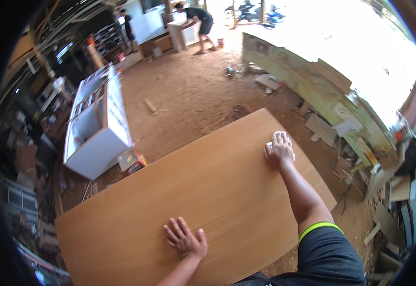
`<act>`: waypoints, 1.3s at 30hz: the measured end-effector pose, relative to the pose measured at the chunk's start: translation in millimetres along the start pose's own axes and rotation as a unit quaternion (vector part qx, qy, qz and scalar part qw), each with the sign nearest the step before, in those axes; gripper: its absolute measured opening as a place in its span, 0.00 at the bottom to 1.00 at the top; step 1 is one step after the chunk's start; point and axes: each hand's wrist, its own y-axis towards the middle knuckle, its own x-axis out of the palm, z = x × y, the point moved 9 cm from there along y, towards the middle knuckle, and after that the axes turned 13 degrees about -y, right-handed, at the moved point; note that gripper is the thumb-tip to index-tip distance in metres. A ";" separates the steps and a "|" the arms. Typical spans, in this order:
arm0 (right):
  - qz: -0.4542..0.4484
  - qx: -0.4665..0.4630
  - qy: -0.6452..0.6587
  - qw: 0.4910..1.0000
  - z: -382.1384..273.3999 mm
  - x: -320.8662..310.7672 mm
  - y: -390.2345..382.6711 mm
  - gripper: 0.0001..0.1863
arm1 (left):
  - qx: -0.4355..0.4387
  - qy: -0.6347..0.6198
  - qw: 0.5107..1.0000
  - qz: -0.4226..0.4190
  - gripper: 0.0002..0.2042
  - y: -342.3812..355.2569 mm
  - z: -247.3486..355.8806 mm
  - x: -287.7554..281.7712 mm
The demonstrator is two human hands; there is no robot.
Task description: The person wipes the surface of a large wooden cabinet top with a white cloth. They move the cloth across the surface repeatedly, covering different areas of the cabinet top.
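A large wood-grain panel [179,190] spreads out in front of me, light brown and smooth on top. My left hand [188,240] lies flat on its near part, fingers spread, holding nothing. Farther off, close to the panel's right edge, my right hand [280,153] presses a crumpled white cloth [268,149] against the surface. Parts of the cloth show at the fingertips and on both sides of that hand; the rest is hidden beneath it.
A white cabinet carcass [93,143] lies left of the panel, beside a small box [131,160]. Along the right runs a worn bench [289,62] with wood offcuts [322,128] below. At the back a person [198,26] bends over a cabinet [189,35]; another person [127,26] stands farther left.
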 end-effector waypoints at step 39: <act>0.028 -0.661 0.102 0.743 -979.4 -161.3 -672.0 0.42 | -0.266 -0.085 0.944 0.175 0.39 -202.2 -503.1 -181.7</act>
